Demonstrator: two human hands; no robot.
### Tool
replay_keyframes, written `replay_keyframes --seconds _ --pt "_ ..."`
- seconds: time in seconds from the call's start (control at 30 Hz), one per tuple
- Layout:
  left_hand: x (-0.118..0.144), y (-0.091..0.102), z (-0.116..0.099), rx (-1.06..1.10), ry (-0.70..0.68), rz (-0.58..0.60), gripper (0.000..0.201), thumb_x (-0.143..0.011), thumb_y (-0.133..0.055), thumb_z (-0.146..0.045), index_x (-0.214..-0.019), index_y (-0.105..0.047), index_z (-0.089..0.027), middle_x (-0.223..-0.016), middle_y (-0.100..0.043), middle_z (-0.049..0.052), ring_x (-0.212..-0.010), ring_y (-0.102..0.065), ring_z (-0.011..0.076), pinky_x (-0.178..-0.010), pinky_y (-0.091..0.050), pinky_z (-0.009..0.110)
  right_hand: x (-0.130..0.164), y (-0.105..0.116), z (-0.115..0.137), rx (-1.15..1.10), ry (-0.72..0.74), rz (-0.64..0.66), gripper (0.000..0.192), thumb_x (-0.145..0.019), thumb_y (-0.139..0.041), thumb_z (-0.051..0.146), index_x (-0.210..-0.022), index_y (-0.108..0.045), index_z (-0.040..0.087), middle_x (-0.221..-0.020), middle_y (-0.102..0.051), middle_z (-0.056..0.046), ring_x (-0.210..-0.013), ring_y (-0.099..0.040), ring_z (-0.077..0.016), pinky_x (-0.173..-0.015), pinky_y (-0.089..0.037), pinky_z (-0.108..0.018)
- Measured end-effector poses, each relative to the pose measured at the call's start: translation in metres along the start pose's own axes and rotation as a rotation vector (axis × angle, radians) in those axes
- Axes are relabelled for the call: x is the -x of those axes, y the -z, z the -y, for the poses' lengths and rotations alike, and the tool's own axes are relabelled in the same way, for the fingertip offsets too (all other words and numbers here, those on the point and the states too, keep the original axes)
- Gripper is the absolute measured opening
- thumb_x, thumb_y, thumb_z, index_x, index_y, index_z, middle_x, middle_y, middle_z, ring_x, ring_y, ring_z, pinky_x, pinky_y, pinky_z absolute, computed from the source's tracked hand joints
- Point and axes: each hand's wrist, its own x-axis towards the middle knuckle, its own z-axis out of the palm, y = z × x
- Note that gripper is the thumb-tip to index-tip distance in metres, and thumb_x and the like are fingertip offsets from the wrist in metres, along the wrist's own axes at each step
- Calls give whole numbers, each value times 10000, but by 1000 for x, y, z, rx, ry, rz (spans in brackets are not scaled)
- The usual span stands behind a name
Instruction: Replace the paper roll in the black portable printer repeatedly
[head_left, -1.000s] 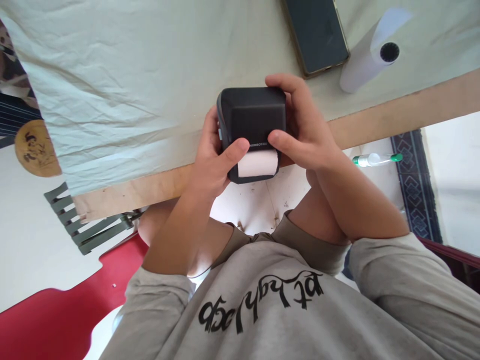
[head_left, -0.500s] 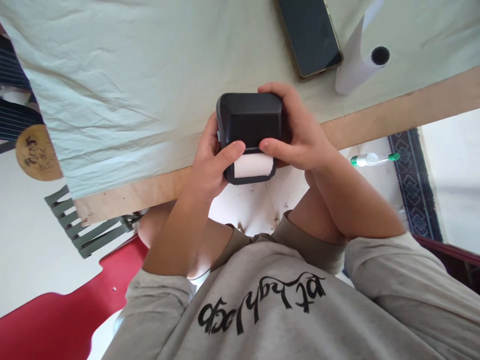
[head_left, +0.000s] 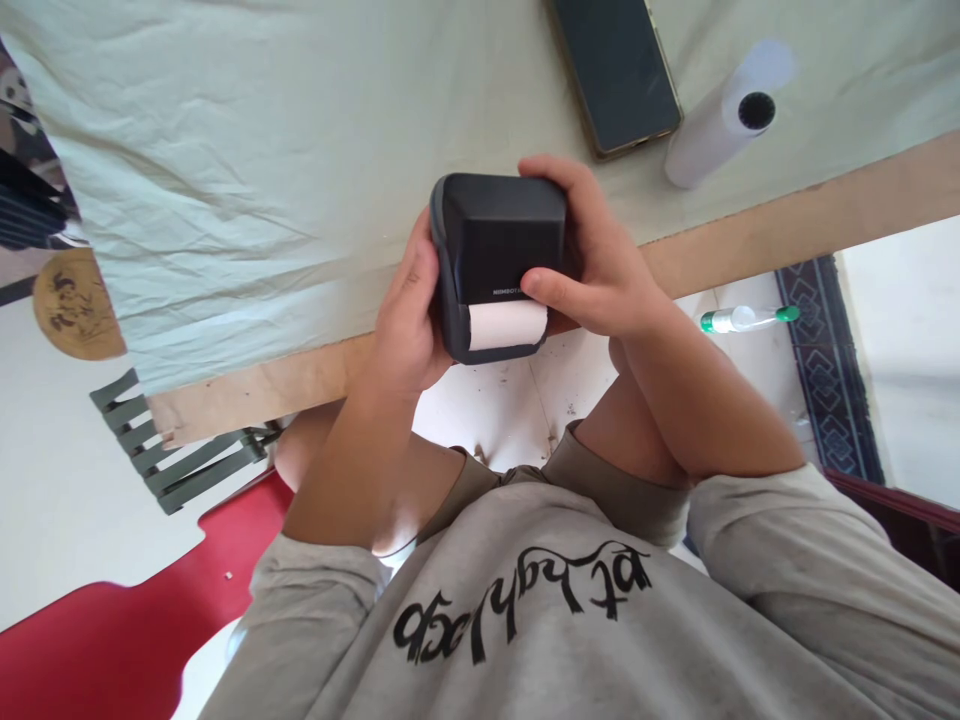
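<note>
Between my hands is a black label printer (head_left: 506, 235), held over the near edge of the table. A white paper roll (head_left: 508, 325) shows in the opening at its near end, below small pale lettering. My left hand (head_left: 409, 310) grips the printer's left side, its thumb lying along that side. My right hand (head_left: 596, 255) wraps the right side, with the thumb on top by the lettering and a finger curled over the far corner. The undersides of the printer and the fingers beneath it are hidden.
A dark phone (head_left: 619, 75) lies on the pale cloth (head_left: 300, 150). Beside it stands a white roll with a black core (head_left: 709, 140). Below the wooden table edge (head_left: 787, 230) are a green-capped bottle (head_left: 750, 319), a red chair (head_left: 97, 640) and a green slatted stool (head_left: 180, 470).
My left thumb has moved off the printer's top onto its left side, uncovering more of the lettering. The printer has shifted slightly away from me; my right hand keeps its hold.
</note>
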Motion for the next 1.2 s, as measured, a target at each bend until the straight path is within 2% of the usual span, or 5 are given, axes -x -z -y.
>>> replay_keyframes --seconds 0.4,0.57,0.63,0.77,1.2 --pt "0 6 3 82 3 -97 247 -978 -536 -437 -1014 -663 -228 -1061 -709 24 -1420 -470 259 -1143 -473 431 -2 5 8 171 213 -10 664 -855 -611 593 -1425 -407 322 -1517 -455 -94 -1471 -389 -294 -1128 -470 -474" --pt "-1 3 1 147 30 -3 314 -952 -534 -490 -1099 -662 -245 -1154 -716 34 -1480 -384 285 -1161 -448 451 -1 0 20 378 260 -341 484 -864 -628 583 -1248 -521 308 -1136 -580 -61 -924 -609 -226 -754 -536 -378" --pt "-2 5 2 106 11 22 328 -884 -646 -478 -1136 -664 -268 -1149 -719 27 -1470 -399 314 -1136 -469 451 -4 -2 27 327 310 -476 286 -915 -626 435 -1164 -523 339 -1011 -548 9 -626 -485 -106 -613 -453 -308" --pt "0 8 2 21 30 9 377 -844 -695 -491 -1154 -659 -280 -1147 -708 33 -1400 -498 325 -1065 -531 454 -12 -4 40 241 347 -646 87 -930 -595 197 -905 -544 262 -854 -526 32 -645 -485 -92 -634 -433 -281" --pt "1 5 -2 11 36 24 328 -862 -680 -458 -1127 -654 -267 -1198 -692 30 -1395 -522 285 -1086 -530 402 -18 4 55 904 0 35 129 -852 -636 377 -928 -644 273 -823 -714 -3 -579 -537 -167 -507 -287 -309"
